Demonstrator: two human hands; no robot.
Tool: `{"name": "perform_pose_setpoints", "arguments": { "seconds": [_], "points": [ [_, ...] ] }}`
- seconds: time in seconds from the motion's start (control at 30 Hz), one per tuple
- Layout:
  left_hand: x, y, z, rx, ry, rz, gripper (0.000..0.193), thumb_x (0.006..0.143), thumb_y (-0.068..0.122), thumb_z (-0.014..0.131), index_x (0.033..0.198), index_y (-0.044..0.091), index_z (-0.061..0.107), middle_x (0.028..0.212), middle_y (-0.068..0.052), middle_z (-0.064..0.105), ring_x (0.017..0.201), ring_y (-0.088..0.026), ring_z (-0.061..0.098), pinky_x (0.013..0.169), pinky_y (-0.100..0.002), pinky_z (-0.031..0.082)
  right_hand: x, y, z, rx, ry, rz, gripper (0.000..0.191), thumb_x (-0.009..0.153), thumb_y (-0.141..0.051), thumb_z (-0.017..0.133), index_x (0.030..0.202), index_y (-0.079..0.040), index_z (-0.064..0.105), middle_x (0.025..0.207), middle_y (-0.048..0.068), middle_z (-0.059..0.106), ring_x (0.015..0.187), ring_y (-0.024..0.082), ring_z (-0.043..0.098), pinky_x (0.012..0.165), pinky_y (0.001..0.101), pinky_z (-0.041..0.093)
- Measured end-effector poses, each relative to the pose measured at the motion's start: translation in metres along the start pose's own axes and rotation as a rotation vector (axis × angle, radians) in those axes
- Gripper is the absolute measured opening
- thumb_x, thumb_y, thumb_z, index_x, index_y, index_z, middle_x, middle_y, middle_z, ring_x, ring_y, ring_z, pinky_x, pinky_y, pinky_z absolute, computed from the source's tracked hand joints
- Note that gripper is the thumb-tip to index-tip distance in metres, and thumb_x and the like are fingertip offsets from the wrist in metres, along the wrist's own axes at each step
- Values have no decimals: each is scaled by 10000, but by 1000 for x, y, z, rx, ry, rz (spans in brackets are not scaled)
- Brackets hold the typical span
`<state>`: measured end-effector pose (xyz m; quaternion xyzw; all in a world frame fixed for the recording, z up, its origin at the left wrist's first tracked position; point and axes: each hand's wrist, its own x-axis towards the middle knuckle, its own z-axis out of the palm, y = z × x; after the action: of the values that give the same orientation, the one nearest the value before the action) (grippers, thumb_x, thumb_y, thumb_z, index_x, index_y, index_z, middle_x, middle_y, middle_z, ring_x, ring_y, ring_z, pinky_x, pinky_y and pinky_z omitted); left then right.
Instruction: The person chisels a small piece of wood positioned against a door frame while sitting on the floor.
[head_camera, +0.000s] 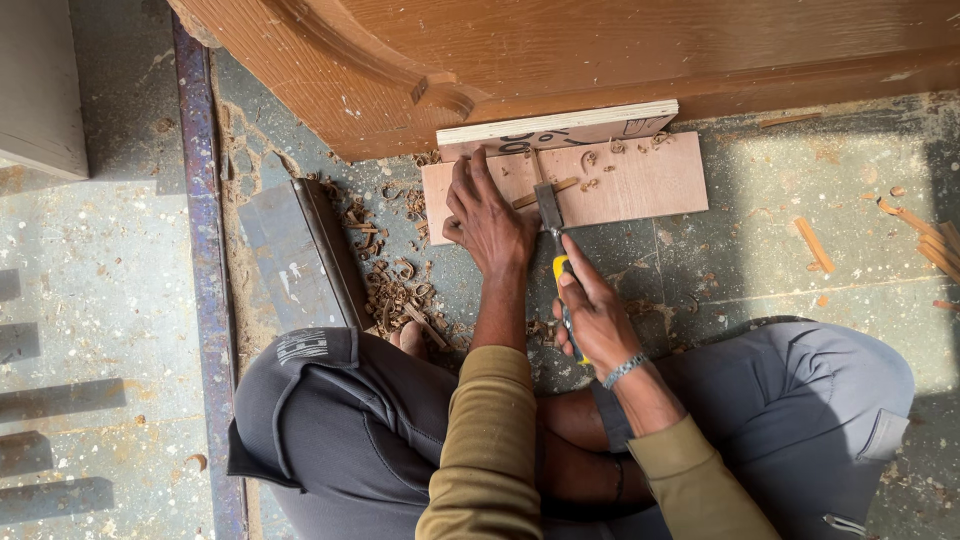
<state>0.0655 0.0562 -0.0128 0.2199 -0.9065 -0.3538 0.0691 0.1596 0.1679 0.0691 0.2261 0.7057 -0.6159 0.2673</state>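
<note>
Chiselling step in hand. Board (640, 180) flat on floor (760, 260), just near of door (600, 50). Left hand (487, 220) spread, pressing board. Right hand (592, 315) wrapped round chisel (551, 215) handle, blade on board. Next: likely steady forward push, board kept pinned.

A woodwork place is shown: curly wood shavings (395, 290) are spread on a dusty floor (110, 330) beside a big wooden door (600, 50).

Left hand (487, 215): I am pressing it flat, palm down, fingers extending forward, arm reaching straight out. Right hand (592, 315): I am closing it in a fist-like grip, wrist angling inward, forearm crossing from the right.
</note>
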Motion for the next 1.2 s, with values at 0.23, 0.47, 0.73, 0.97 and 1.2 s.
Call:
{"name": "perform_pose_setpoints", "arguments": {
  "seconds": [0.23, 0.47, 0.73, 0.97, 1.2],
  "points": [
    [0, -3, 2, -21, 34, 38, 1160, 567, 350, 997, 1504, 229, 323, 1552, -95, 337, 1404, -340, 358, 974, -637, 328, 10, 5, 2, 26, -1, -3, 586, 1031, -257, 463, 1587, -391, 336, 697, 26, 528, 450, 94, 472, 358, 261, 435],
    [-1, 0, 0, -7, 4, -1, 1226, 490, 321, 995, 1511, 235, 321, 1560, -80, 342, 1417, -325, 362, 994, -619, 347, 18, -5, 6, -33, 28, -32, 574, 1041, -233, 460, 1586, -369, 345, 705, 23, 529, 456, 102, 490, 355, 279, 431],
    [0, 0, 0, -18, 42, 21, 1175, 553, 345, 1006, 1517, 226, 344, 1568, -91, 344, 1416, -341, 353, 980, -638, 336, 38, -4, 13, -49, 28, -61, 574, 1053, -261, 474, 1597, -366, 323, 703, 24, 514, 463, 101, 489, 365, 272, 424],
    [-6, 0, -4, -34, -7, 32, 1141, 504, 411, 1003, 1465, 252, 409, 1555, -97, 333, 1405, -321, 357, 998, -629, 322, 52, 38, -34, 1035, -472, -350, 680, 1088, -301, 486, 1697, -329, 185, 881, 43, 579, 574, 80, 524, 444, 208, 454],
    [-6, -12, 20, -43, 149, 349, 332, 724, 354, 909, 995, 196, 796, 1263, -45, 593, 1192, -246, 513, 956, -485, 412, 24, 50, -58, 561, -105, -265, 683, 1044, -315, 485, 1667, -343, 207, 796, 52, 554, 512, 102, 508, 423, 247, 459]
  ]
}}
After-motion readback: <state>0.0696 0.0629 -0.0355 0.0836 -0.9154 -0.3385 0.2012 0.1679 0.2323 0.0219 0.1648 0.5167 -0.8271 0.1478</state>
